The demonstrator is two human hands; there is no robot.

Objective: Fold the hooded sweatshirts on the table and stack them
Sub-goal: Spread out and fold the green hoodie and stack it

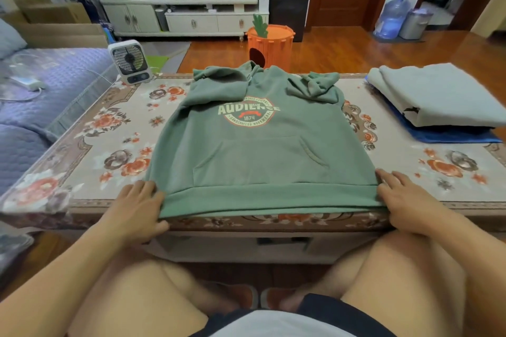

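A green hooded sweatshirt [260, 150] lies front side up in the middle of the table [90, 145], its printed logo facing me and both sleeves folded in across the chest near the hood. My left hand [137, 208] grips the hem's left corner, thumb under the fabric at the table's near edge. My right hand [405, 200] holds the hem's right corner, fingers spread on top. At the table's right end sits a folded grey sweatshirt [438, 96] stacked on a folded blue one [449, 137].
A small white fan [130, 61] stands on the table's far left corner. Behind the table is an orange carrot-shaped stool [271, 45]. A purple-covered sofa [41, 90] runs along the left side. My knees are just below the table's near edge.
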